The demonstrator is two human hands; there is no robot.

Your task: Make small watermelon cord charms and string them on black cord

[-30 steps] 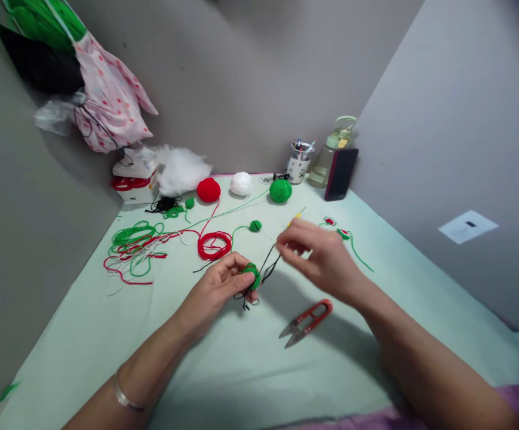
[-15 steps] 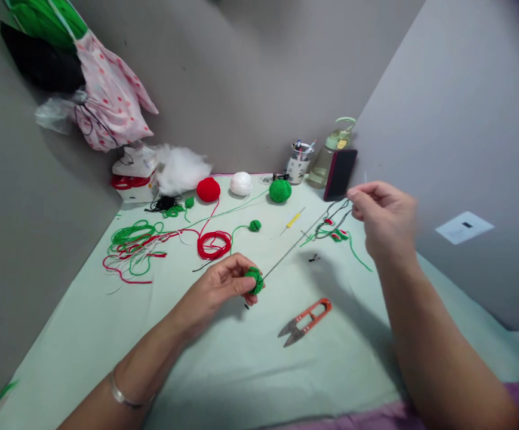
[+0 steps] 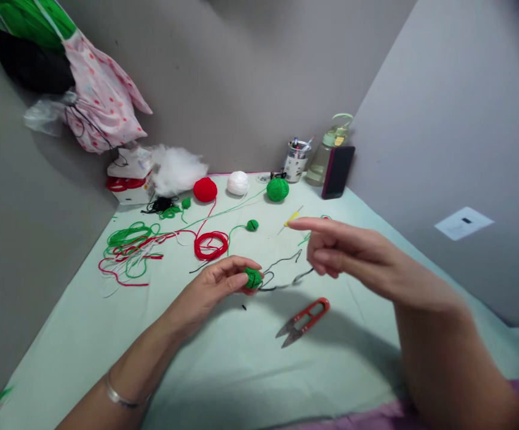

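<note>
Green crocheted ball [image 3: 253, 278]: was pinched in the left hand [image 3: 218, 285] above the desk [image 3: 214, 370]. Black yarn [image 3: 304, 275] trailed rightward from it toward the right hand [image 3: 349, 249]: index finger extended left, others curled, grip uncertain.

A pale-green table [image 3: 223, 370] carries yarn [image 3: 205, 189] — and snips [image 3: 303, 328].

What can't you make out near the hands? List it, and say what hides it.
All in the head view:
Green ball: its palm side, covered by the left hand.
Red-and-green bit: mostly hidden behind the right hand.
Dark thread: blurred beside the right hand, so any grip is unclear.
Left forearm: cut off by the bottom edge.
</note>
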